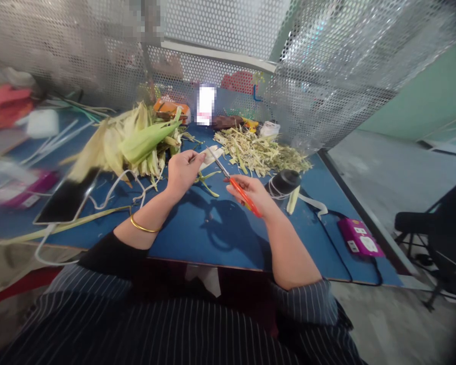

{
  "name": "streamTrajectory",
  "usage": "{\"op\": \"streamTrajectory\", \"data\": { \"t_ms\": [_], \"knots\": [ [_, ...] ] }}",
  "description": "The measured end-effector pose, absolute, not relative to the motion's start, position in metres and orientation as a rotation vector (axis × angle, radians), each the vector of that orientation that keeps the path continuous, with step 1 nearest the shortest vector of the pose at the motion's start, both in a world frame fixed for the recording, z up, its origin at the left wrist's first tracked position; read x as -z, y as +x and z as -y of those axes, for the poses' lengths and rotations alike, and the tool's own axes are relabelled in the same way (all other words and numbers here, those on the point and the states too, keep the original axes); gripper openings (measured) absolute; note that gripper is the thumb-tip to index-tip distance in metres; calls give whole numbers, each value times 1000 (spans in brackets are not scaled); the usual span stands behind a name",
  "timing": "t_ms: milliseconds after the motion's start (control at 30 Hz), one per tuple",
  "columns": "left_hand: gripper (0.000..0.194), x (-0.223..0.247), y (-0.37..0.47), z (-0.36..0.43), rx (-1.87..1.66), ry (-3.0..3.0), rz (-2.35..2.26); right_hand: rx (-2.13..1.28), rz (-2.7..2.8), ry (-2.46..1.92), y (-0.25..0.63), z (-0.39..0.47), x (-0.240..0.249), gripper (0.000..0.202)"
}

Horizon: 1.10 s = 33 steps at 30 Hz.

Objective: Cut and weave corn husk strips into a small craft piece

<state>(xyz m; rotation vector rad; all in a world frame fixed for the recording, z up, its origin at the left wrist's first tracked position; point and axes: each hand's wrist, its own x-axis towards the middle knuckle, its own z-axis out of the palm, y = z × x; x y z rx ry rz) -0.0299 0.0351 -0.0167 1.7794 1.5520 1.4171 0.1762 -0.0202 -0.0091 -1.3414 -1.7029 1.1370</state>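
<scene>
My left hand [182, 171] pinches a pale strip of corn husk [212, 155] above the blue table [213, 228]. My right hand [253, 193] grips orange-handled scissors [235, 185], whose blades point up and left toward that husk strip. A thin green husk sliver [207, 180] lies on the table between my hands. A gold bangle [142, 226] sits on my left wrist.
A heap of whole green and yellow husks [133, 142] lies at the left. Cut husk scraps [262, 152] pile at the back right. A black tablet [66, 200], white cords, a black round object [286, 181] and a magenta device [359, 237] lie around. Perforated metal screens [327, 76] fence the table.
</scene>
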Motion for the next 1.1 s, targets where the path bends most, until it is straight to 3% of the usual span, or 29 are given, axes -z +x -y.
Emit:
{"op": "streamTrajectory", "data": {
  "t_ms": [667,900,1100],
  "knots": [
    [35,19,-33,-41,-1393,1703,-1454,-861,1775,-1412,179,14,23,46],
    [31,11,-32,-39,-1336,1307,-1331,-144,1860,-1969,191,5,14,50],
    [14,9,-26,-34,-1185,941,-1139,42,2202,-2250,178,12,20,40]
  ]
}}
